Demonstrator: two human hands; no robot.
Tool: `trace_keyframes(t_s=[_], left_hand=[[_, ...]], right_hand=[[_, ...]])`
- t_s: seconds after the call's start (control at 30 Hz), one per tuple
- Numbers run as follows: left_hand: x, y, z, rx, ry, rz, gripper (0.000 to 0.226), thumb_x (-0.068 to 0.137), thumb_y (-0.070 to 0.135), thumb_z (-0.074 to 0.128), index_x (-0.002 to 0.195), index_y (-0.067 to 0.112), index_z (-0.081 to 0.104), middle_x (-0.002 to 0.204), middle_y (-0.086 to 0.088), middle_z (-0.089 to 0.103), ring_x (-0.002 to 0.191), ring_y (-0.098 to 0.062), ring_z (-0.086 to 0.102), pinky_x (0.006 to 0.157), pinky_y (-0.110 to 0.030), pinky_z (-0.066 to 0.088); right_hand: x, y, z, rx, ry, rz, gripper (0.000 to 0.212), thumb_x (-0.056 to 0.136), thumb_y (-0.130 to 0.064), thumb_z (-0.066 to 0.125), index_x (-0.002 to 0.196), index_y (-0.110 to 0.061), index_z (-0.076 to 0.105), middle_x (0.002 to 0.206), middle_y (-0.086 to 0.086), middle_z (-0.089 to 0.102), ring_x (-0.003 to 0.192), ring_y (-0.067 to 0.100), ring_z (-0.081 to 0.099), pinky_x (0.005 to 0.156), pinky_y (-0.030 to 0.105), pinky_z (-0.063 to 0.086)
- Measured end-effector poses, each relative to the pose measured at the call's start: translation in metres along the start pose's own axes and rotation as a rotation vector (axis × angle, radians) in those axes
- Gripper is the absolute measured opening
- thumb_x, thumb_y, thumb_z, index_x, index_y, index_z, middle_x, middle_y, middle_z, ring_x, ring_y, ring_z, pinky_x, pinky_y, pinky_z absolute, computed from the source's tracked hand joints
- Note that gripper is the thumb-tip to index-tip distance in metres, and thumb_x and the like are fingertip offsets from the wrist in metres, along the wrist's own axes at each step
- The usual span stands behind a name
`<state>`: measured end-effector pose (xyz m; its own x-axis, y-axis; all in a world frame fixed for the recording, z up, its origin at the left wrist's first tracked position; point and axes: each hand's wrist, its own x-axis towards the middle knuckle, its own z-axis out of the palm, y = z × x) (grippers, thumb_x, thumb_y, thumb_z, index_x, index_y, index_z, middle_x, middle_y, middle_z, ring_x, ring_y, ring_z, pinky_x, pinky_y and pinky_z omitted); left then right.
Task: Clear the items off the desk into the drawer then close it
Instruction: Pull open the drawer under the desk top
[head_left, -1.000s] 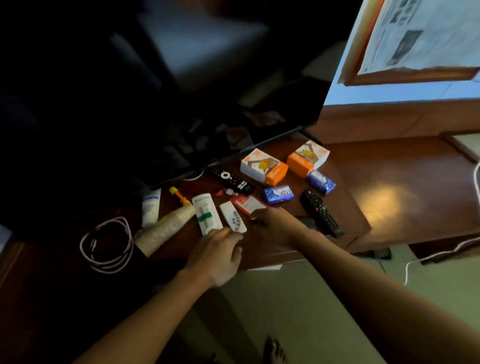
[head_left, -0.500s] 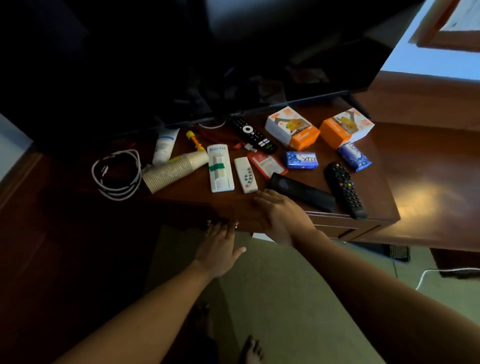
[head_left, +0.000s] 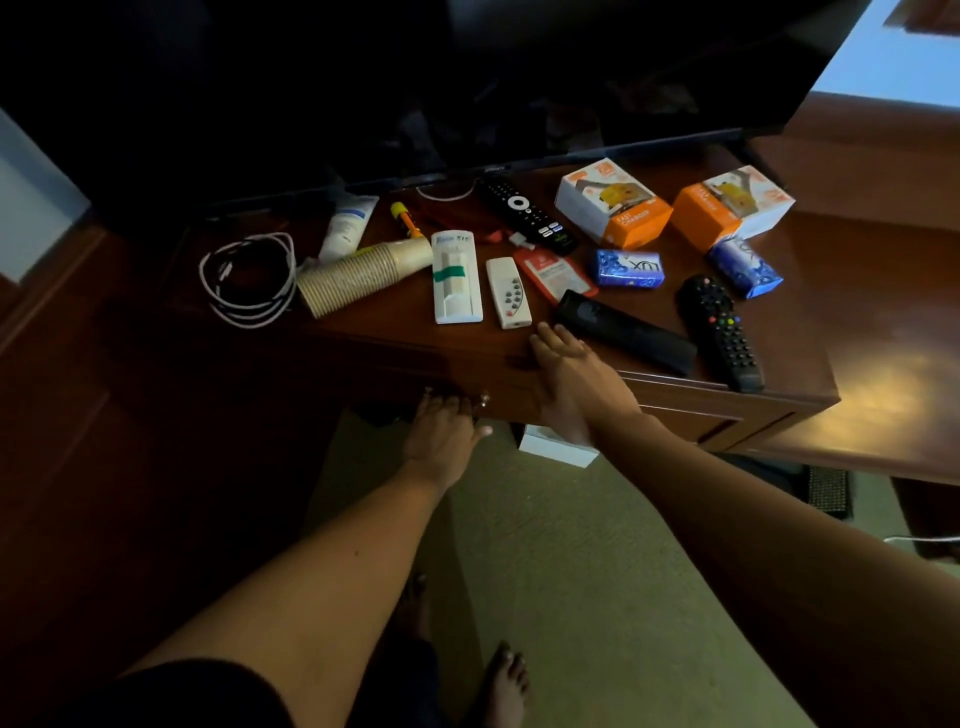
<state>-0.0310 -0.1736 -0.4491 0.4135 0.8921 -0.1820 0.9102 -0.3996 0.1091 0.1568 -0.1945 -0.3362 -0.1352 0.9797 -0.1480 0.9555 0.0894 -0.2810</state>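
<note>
The dark wooden desk (head_left: 810, 332) carries a stack of paper cups (head_left: 358, 275), a white box with green tape (head_left: 456, 278), a small white remote (head_left: 509, 293), a red packet (head_left: 553, 273), two blue soap bars (head_left: 628, 267), two orange-and-white boxes (head_left: 613, 202) and three black remotes (head_left: 722, 332). My left hand (head_left: 444, 431) is below the desk top, fingers spread against the closed drawer front (head_left: 415, 371), beside a small knob (head_left: 484, 400). My right hand (head_left: 571, 379) lies flat over the desk's front edge, holding nothing, fingertips by a long black remote (head_left: 623, 332).
A coiled white cable (head_left: 249, 280), a white tube (head_left: 348, 226) and a yellow marker (head_left: 405, 218) lie at the desk's left. A dark TV (head_left: 519, 78) stands behind the items. A white box (head_left: 558, 449) sits on the floor under the desk. My bare foot (head_left: 506, 686) is on the carpet.
My left hand has dropped from the desk top down to the drawer front. My right hand has stayed at the desk edge. The view has tilted down and closer.
</note>
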Motion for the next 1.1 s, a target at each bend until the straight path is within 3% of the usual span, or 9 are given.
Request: trace_keyframes(t_s=[0.2, 0.47, 1.1], left_hand=[[0.002, 0.005, 0.010, 0.024, 0.025, -0.023, 0.049, 0.098, 0.053, 0.044, 0.129, 0.017, 0.056, 0.129, -0.009, 0.060, 0.128, -0.026, 0.050, 0.119, -0.046, 0.021], [-0.011, 0.006, 0.006, -0.019, 0.020, -0.047, 0.057, 0.096, 0.057, 0.044, 0.123, 0.010, 0.060, 0.125, -0.013, 0.061, 0.119, -0.029, 0.055, 0.105, -0.041, 0.040], [-0.104, 0.013, 0.015, -0.118, -0.112, -0.085, 0.066, 0.099, 0.058, 0.034, 0.144, 0.010, 0.043, 0.147, -0.014, 0.045, 0.141, -0.031, 0.035, 0.117, -0.043, 0.028]], right_hand=[[0.000, 0.000, 0.001, 0.016, -0.010, 0.014, 0.065, 0.101, -0.028, 0.046, 0.159, -0.012, 0.021, 0.167, 0.008, 0.012, 0.154, 0.025, 0.006, 0.121, 0.035, 0.006], [0.001, -0.004, 0.002, 0.030, -0.014, 0.047, 0.064, 0.101, -0.024, 0.046, 0.158, -0.012, 0.021, 0.167, 0.008, 0.011, 0.154, 0.025, 0.006, 0.122, 0.037, 0.007], [0.002, -0.015, 0.006, -0.022, -0.042, 0.120, 0.068, 0.102, -0.029, 0.045, 0.159, -0.009, 0.014, 0.168, 0.010, 0.004, 0.154, 0.029, 0.002, 0.123, 0.043, 0.009]])
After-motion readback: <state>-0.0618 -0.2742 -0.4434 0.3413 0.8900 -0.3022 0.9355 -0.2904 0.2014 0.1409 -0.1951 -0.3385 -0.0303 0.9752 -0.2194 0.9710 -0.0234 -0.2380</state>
